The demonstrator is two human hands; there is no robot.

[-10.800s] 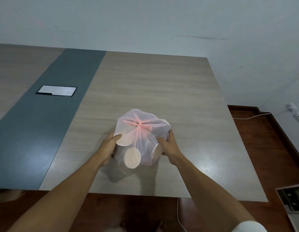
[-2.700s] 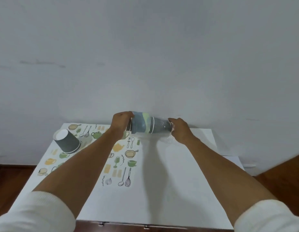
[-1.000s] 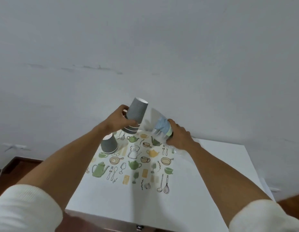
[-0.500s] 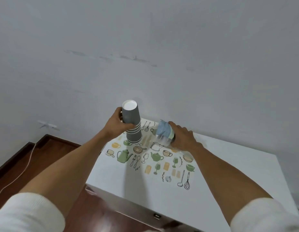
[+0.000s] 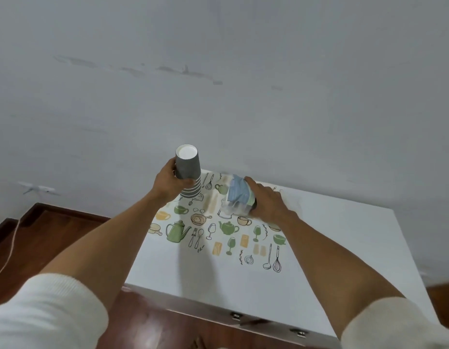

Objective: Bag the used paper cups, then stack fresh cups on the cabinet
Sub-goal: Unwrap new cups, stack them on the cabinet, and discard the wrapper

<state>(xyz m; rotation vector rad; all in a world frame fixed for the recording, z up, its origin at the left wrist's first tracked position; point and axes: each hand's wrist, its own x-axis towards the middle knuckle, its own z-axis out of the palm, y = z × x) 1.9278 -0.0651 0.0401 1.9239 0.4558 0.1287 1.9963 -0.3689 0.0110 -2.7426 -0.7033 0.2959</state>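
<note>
Grey cup stack (image 5: 189,176) inverted, upright on cabinet (image 5: 331,238); plastic-wrapped cup sleeve (image 5: 237,197) lying beside.

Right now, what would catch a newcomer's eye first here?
The stack of grey cups, upside down at the cabinet's far left corner, gripped by the left hand. Next, the blue-and-clear cup wrapper lying under the right hand, over the kitchenware-print mat.

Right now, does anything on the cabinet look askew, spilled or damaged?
Nothing spilled or damaged. The grey cup stack stands upside down and upright on the cabinet top, gripped by the left hand. The one thing off-level is the plastic cup sleeve, lying on its side under the right hand.
</note>
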